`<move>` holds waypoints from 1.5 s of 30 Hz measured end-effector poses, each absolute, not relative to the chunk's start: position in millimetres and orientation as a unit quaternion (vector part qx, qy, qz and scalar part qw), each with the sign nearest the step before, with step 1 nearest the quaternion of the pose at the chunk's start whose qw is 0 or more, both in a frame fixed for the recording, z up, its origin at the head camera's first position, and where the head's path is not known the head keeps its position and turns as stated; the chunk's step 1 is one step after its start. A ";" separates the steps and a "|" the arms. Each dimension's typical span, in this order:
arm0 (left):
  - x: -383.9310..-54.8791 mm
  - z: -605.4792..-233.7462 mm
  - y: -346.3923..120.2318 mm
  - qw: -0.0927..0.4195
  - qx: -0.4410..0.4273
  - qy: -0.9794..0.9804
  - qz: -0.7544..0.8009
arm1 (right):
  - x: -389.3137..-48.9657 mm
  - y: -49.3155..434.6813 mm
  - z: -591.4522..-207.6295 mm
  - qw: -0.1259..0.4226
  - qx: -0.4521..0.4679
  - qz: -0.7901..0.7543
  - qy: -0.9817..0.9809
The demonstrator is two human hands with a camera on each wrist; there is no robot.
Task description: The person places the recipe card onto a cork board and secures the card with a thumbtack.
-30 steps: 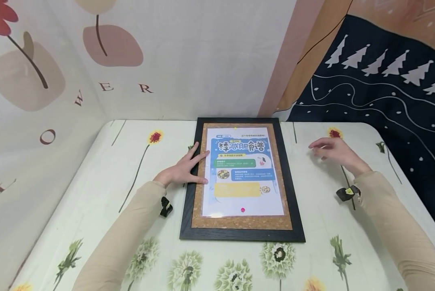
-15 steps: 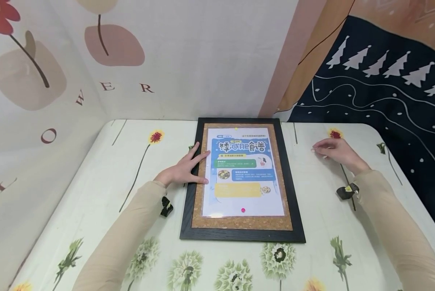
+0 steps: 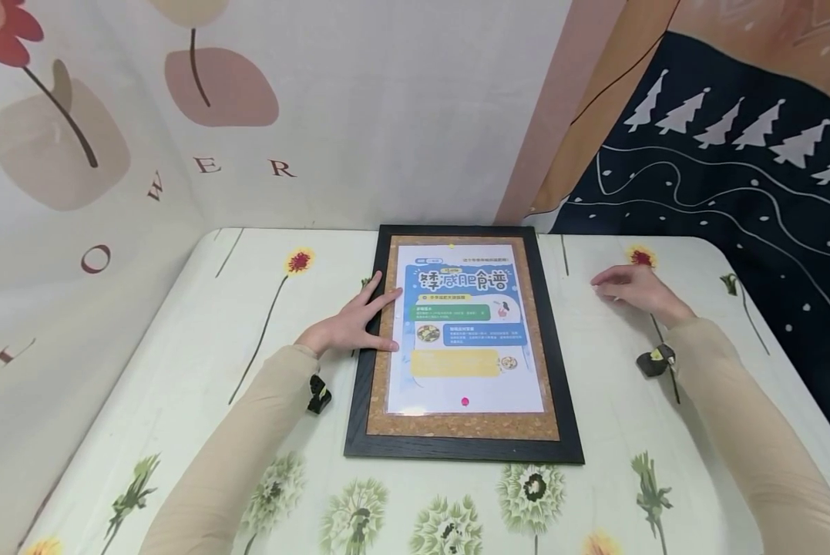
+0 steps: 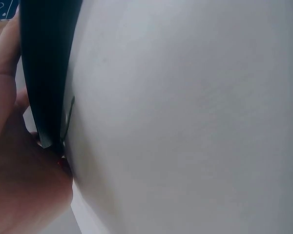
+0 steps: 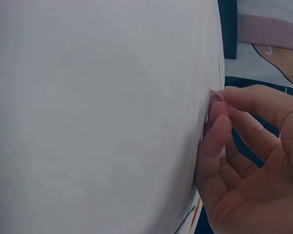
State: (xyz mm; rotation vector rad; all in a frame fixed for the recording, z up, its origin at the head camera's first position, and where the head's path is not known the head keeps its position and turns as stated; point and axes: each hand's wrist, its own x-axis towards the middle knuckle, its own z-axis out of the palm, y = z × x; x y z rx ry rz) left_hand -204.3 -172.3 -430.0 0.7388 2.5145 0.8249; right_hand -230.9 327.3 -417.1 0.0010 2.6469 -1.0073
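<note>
My left hand [image 3: 348,320] rests on the left border of a black-framed cork board [image 3: 463,449], its fingers spread and reaching over the cork. In the left wrist view the board's dark edge [image 4: 46,73] runs beside that hand. A printed sheet [image 3: 449,389] with blue, green and yellow blocks lies on the cork, a pink pin [image 3: 465,401] at its bottom. Off to the board's right, my right hand [image 3: 640,294] is low at the tablecloth, fingers bent together. A small pale pinkish bit [image 5: 217,95] shows at its fingertips; I cannot tell whether it is a nail or an object.
A white flower-printed cloth [image 3: 248,432] covers the table. A pale patterned curtain [image 3: 387,116] hangs behind, and a dark one with tree shapes [image 3: 727,185] stands at the right. Each wrist wears a small black camera.
My right hand shifts only slightly and stays near the same spot on the cloth. The left hand and the framed board keep their places.
</note>
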 end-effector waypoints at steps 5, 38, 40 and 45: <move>-202.5 -428.9 -172.2 0.198 0.262 0.897 0.295 | -234.3 323.6 -418.9 0.152 -0.001 -0.351 0.924; -203.7 -428.7 -172.9 0.200 0.259 0.900 0.289 | -209.8 292.3 -392.9 0.118 -0.063 -0.458 0.879; -203.5 -428.8 -172.8 0.198 0.260 0.899 0.293 | -207.8 288.2 -392.3 0.119 -0.069 -0.460 0.877; -203.1 -428.5 -171.9 0.196 0.259 0.898 0.298 | -205.2 278.9 -391.1 0.117 -0.088 -0.473 0.869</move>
